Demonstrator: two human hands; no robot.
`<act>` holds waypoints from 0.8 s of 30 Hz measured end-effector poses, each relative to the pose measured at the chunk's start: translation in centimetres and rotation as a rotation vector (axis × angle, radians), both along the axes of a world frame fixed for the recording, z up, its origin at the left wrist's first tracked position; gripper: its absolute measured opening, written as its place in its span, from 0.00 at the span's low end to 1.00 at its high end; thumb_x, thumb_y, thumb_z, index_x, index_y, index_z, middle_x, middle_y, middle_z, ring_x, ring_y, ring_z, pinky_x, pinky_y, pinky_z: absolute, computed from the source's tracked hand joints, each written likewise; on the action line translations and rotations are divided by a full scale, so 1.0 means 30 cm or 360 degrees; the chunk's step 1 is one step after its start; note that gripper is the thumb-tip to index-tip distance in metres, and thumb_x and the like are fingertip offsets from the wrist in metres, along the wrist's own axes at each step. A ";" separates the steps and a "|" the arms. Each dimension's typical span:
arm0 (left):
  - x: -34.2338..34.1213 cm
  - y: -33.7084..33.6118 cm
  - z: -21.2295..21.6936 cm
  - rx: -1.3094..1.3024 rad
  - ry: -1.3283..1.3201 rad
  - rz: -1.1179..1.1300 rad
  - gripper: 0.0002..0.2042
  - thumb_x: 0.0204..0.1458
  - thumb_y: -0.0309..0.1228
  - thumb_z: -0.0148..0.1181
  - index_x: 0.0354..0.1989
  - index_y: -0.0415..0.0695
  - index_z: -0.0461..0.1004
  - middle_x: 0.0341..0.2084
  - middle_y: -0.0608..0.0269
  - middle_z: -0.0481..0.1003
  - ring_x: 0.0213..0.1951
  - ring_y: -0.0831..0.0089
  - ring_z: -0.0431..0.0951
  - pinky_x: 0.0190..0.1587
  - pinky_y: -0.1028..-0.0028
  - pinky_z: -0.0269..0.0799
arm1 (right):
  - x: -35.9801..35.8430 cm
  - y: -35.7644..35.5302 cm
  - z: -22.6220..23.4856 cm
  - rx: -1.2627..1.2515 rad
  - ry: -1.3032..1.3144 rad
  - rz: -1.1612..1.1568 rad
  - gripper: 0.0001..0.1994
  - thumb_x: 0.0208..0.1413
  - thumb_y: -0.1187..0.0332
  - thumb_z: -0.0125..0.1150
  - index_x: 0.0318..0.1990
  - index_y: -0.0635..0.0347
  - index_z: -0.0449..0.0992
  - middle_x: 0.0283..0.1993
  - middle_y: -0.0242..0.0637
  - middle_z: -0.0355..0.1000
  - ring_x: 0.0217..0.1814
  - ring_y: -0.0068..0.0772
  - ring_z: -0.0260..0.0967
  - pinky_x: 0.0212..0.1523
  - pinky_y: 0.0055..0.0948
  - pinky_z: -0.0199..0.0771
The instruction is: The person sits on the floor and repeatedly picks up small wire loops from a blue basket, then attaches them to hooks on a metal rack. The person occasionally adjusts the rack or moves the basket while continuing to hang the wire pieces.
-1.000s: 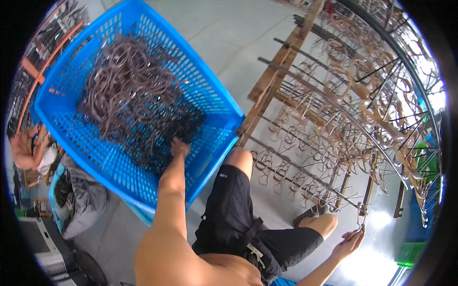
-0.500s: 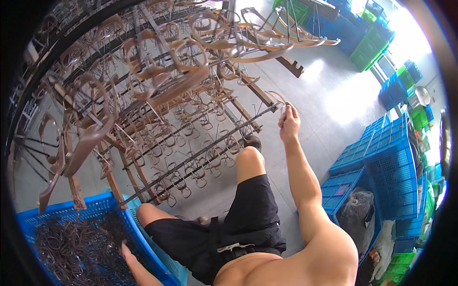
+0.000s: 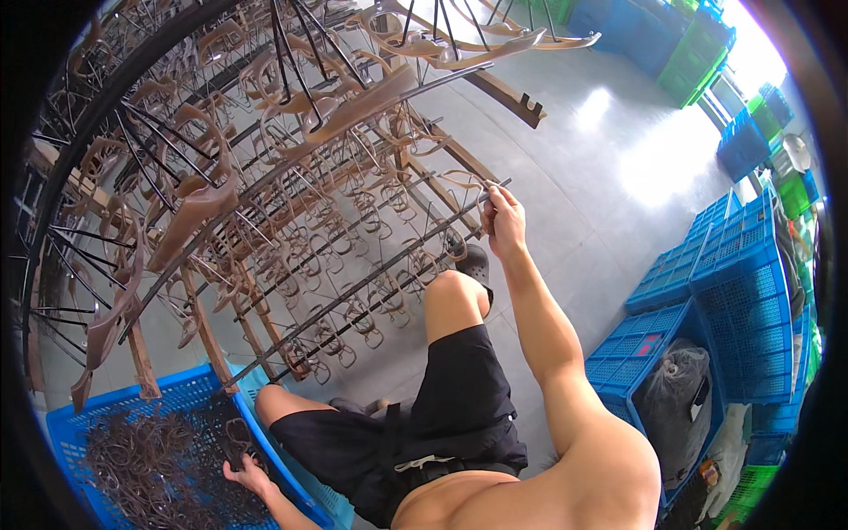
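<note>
Brown frame [image 3: 460, 184] points lengthwise leftward from the right hand [image 3: 503, 219].

Before the person [image 3: 455, 415] I see the rack [image 3: 505, 97], with eyeglass frames [image 3: 375, 97] hanging along it. A basket [image 3: 190, 382] stands to the person's left, by the rack's near end, a heap [image 3: 146, 464] in it; stacked crates [image 3: 742, 300] line the right (a bag [image 3: 676, 397] sits inside one).

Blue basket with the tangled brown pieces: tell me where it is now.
In the head view, the blue basket is at the lower left, beside the person's left knee, with the left hand inside it.
</note>
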State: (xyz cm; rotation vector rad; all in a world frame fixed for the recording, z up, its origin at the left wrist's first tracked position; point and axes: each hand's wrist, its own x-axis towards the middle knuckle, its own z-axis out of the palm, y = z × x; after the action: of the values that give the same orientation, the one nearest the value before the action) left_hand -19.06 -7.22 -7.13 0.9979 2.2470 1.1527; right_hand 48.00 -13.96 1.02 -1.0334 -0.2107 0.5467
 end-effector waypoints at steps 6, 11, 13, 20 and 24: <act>0.026 -0.010 0.022 -0.0446 0.0226 -0.0465 0.16 0.56 0.36 0.48 0.44 0.35 0.68 0.38 0.55 0.72 0.40 0.67 0.70 0.45 0.72 0.63 | -0.050 0.022 -0.002 0.0118 -0.0004 -0.0080 0.07 0.59 0.69 0.50 0.32 0.60 0.70 0.15 0.23 0.55 0.12 0.14 0.47 0.11 0.17 0.44; -0.014 -0.007 0.013 -0.0442 0.0162 -0.0692 0.10 0.51 0.26 0.51 0.39 0.33 0.68 0.36 0.53 0.72 0.39 0.62 0.71 0.45 0.69 0.64 | -0.067 0.039 -0.019 -0.0073 -0.0246 -0.0085 0.08 0.58 0.68 0.51 0.41 0.61 0.73 0.14 0.21 0.53 0.12 0.13 0.46 0.12 0.15 0.45; 0.032 0.000 0.085 -0.0659 0.0451 -0.0718 0.08 0.48 0.23 0.52 0.37 0.34 0.68 0.34 0.52 0.72 0.37 0.60 0.71 0.44 0.68 0.65 | -0.088 0.037 -0.017 -0.0201 -0.0338 -0.0130 0.10 0.57 0.67 0.52 0.42 0.62 0.74 0.14 0.20 0.55 0.12 0.12 0.48 0.12 0.15 0.47; -0.015 0.036 0.129 -0.0536 0.0764 -0.0625 0.08 0.51 0.28 0.52 0.37 0.37 0.71 0.37 0.48 0.75 0.40 0.52 0.74 0.42 0.62 0.67 | -0.090 0.043 -0.017 -0.0556 -0.0732 -0.0294 0.11 0.56 0.68 0.52 0.40 0.65 0.76 0.19 0.18 0.58 0.22 0.11 0.50 0.21 0.17 0.50; -0.044 0.053 0.121 -0.0387 0.0739 -0.0503 0.10 0.55 0.29 0.50 0.41 0.37 0.70 0.37 0.50 0.74 0.39 0.56 0.74 0.42 0.66 0.68 | -0.092 0.030 -0.010 -0.0456 -0.0588 -0.0289 0.11 0.55 0.68 0.53 0.40 0.64 0.76 0.19 0.18 0.58 0.21 0.11 0.49 0.21 0.17 0.49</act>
State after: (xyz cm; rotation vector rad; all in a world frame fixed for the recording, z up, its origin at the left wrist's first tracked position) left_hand -20.37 -5.64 -3.49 1.5674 2.3708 0.5357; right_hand 45.24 -13.05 0.72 -1.4161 -0.3673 0.2197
